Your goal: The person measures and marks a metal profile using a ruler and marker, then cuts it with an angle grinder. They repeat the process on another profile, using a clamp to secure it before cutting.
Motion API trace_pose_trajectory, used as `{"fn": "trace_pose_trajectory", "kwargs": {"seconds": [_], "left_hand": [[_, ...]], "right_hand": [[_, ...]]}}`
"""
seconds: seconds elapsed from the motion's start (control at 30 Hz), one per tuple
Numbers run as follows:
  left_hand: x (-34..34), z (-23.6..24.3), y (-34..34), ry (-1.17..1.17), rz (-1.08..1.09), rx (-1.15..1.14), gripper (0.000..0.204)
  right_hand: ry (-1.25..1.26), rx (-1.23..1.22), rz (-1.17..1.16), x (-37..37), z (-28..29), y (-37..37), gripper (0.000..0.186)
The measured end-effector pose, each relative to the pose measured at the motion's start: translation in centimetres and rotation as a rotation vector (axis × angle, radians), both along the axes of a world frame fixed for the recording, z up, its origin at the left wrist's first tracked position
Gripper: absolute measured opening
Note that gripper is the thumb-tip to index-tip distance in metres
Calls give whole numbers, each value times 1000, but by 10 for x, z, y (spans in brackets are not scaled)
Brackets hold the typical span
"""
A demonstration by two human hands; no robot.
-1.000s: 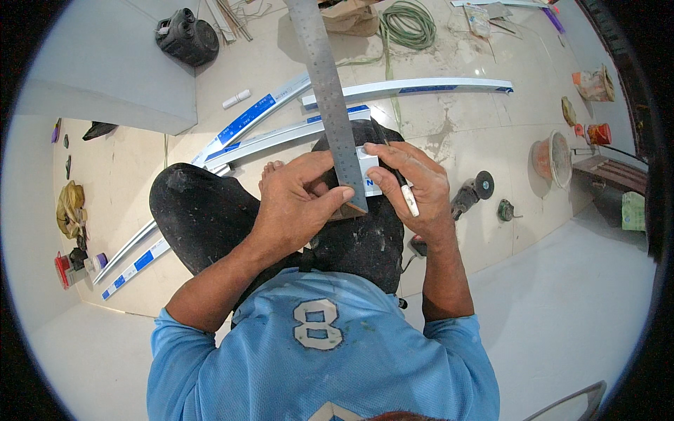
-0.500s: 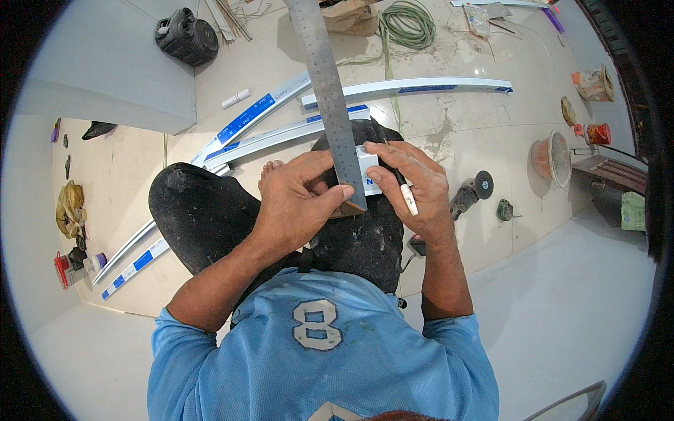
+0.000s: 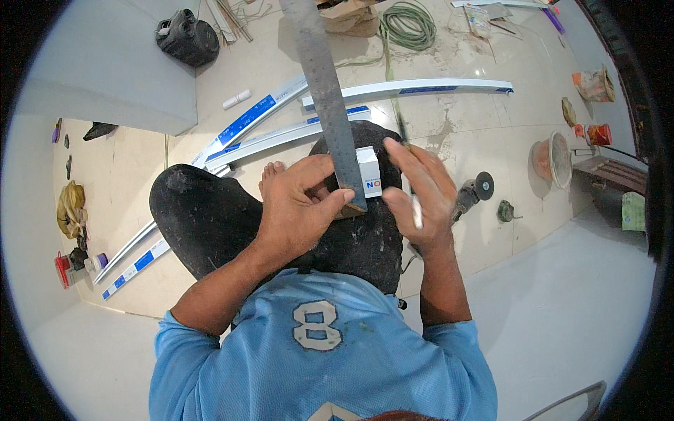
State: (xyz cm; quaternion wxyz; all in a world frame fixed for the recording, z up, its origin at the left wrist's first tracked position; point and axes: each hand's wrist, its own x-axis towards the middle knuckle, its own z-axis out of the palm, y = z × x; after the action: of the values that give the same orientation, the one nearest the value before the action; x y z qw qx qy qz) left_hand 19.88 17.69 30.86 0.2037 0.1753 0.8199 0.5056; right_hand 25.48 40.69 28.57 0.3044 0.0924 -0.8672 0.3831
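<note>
The fingers of the left hand (image 3: 298,207) were curled down over the near end of a long grey steel ruler (image 3: 324,98), thumb pressed against its lower edge, so that the ruler was pinned flat across a short white strip (image 3: 368,172) resting on the right knee. The grip appeared firm, presumably to keep the straight edge from slipping on the strip. The fingers of the right hand (image 3: 415,196) were spread loosely beside the strip, just to the right of the ruler, with a thin white pencil (image 3: 416,212) tucked between them; whether the tip touched the strip could not be told. The ruler was seen to run away from the body, towards the top of the view. Both knees, in dark trousers, served as the support. Beyond them, long white strips with blue labels (image 3: 260,119) lay on the tiled floor (image 3: 456,119), an angle grinder (image 3: 470,196) near the right hand, a green hose coil (image 3: 411,24) farther off.
</note>
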Motion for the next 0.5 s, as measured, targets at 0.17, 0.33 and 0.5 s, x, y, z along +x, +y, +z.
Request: {"fn": "trace_pose_trajectory", "kwargs": {"seconds": [0.17, 0.33, 0.5], "left_hand": [[2, 3, -1, -35, 12, -11, 60], [5, 0, 0, -30, 10, 13, 63], [8, 2, 0, -32, 29, 50, 65]], "right_hand": [[123, -16, -45, 41, -5, -13, 48], [162, -44, 30, 47, 1, -27, 37], [146, -47, 36, 50, -1, -26, 39]]}}
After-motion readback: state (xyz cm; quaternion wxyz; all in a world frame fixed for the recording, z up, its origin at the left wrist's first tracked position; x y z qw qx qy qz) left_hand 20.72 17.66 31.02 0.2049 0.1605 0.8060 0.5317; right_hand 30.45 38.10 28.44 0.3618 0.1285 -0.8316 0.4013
